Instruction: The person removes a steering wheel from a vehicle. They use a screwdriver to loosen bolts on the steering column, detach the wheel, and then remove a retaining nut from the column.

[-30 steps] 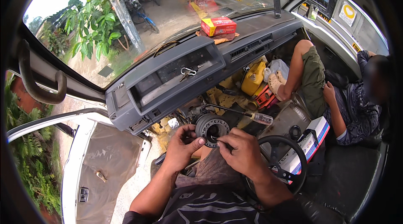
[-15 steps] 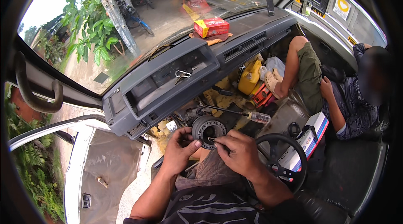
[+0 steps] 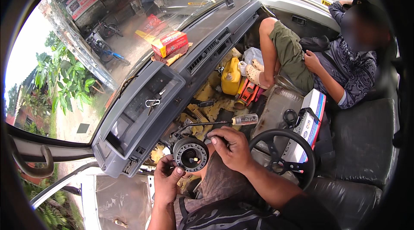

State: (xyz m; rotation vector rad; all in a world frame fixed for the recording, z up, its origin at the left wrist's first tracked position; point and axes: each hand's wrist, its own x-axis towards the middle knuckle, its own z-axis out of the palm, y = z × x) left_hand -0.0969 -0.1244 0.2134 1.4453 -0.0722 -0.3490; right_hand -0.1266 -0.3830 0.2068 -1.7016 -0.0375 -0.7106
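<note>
My left hand (image 3: 167,179) grips the rim of a round black steering wheel hub (image 3: 180,164), thumb on the near edge. Holes ring its face, and a small brass-coloured piece (image 3: 196,159) shows inside its opening. Just right of the hub and apart from it is my right hand (image 3: 233,149), fingers curled and pinched; whether they hold anything is hidden. Beyond them lies a screwdriver (image 3: 245,119) with a clear handle, its shaft pointing left. A black three-spoke steering wheel (image 3: 279,167) rests by my right forearm.
The grey dashboard (image 3: 202,44) runs diagonally ahead, carrying a red box (image 3: 170,43) and keys on a carabiner (image 3: 152,104). A yellow jug (image 3: 231,77) stands in the footwell. Another person (image 3: 327,61) sits at right, near a long white-and-blue box (image 3: 307,128) and black rings (image 3: 289,117).
My view has turned to the right. My right hand has drawn away from the hub's opening, where its fingertips were before. My left hand still holds the hub.
</note>
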